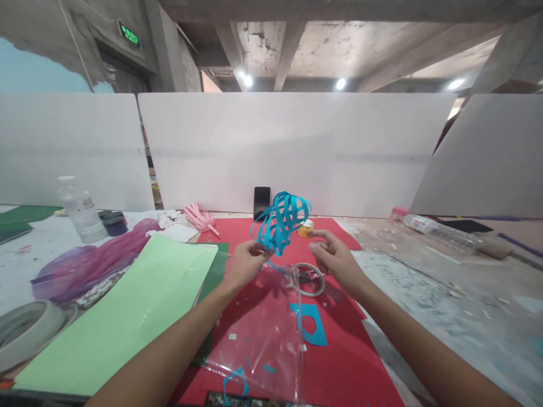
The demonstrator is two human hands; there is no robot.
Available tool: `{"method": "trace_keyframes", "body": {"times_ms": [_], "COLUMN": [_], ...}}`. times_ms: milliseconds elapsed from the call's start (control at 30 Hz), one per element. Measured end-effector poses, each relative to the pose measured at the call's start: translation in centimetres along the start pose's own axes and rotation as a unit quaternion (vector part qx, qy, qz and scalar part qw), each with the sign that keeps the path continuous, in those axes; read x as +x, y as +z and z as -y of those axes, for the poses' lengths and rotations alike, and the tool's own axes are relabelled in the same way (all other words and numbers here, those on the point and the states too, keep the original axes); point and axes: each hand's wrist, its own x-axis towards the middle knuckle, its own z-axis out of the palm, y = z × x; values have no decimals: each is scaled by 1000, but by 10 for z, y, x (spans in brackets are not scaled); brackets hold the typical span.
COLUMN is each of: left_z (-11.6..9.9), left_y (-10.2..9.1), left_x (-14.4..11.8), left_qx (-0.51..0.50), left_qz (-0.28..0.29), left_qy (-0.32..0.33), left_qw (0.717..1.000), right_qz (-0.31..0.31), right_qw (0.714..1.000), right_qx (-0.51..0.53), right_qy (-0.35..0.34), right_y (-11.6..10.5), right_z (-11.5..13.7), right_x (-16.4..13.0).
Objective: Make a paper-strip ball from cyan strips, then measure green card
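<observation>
A blue paper-strip lantern [285, 217], its curved strips bowed outward in a loose ball, is raised over the red paper [343, 362]. My left hand [248, 263] pinches it at its lower left between thumb and fingers. To the right of the lantern, apart from it, is my right hand [333, 254]; its index finger is stretched out, the thumb is apart from it, and nothing shows in its grasp. Below the hands lie a roll of clear tape [311, 294], a clear plastic sleeve [258, 333] and a blue paper scrap with a hole [320, 333]. Scissors show partly within the tape ring.
Light green paper [139, 316], purple mesh [97, 260], wide tape rolls [29, 328] and a water bottle [80, 209] are at left. A pink paper-strip piece [198, 217], phone [262, 202] and yellow jar [305, 229] stand behind. Another bottle [443, 233] lies at right. White panels [292, 147] border the back.
</observation>
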Motion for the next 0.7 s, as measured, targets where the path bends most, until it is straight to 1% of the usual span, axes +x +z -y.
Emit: {"method": "trace_keyframes", "body": {"times_ms": [200, 300, 367, 433, 533, 600, 700], "left_z": [5, 6, 6, 5, 3, -1, -9], "left_y": [-1, -4, -6, -5, 1, 9, 22], "left_x": [4, 7, 8, 7, 5, 4, 3], "left_qx": [43, 37, 24, 1, -51, -94, -148], "left_qz": [-32, -48, -60, -73, -82, -73, -58], "left_qy": [6, -4, -14, -27, -54, -72, -94], "left_qw": [999, 998, 998, 997, 994, 990, 983], "right_qz": [38, 68, 82, 87, 103, 129, 175], "right_qw": [997, 992, 988, 977, 944, 917, 864], "right_qx": [-60, -91, -126, -194, -297, -345, -418], "right_qy": [29, 48, 37, -7, -94, -152, -220], "right_y": [3, 5, 7, 10, 19, 30, 49], "right_z": [-32, -44, -48, -48, -39, -30, -16], "right_x": [-7, -11, -16, -21, -29, -33, -37]}}
